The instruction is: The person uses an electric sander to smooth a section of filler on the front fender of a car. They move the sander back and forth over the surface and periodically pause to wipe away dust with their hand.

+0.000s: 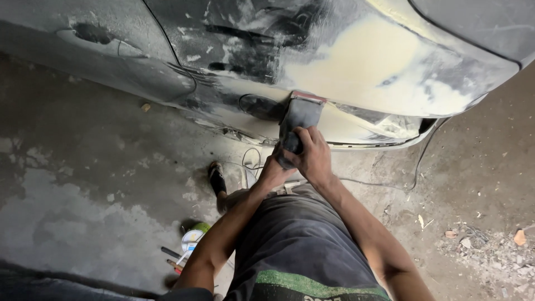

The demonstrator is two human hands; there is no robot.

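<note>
Sander (301, 117), grey with a reddish front edge, pressed flat against filler-smeared car panel (356, 67), low near the bumper edge. Right hand (315, 156) clamped over its rear handle, fingers wrapped tight; left hand (273, 170) tucked just beneath and beside, mostly hidden, so cannot tell whether closed on the body or merely bracing. Looked like a stiff, blocky tool, moderately heavy and probably dusty and a bit slippery; best held at the rear hump, with the second hand steadying the side, clear of the pad. Thin cable (412, 167) trailed over the concrete floor (83, 195). Small tin (192, 239) and a few hand tools (173, 259) lay on the floor by the left elbow.
</note>
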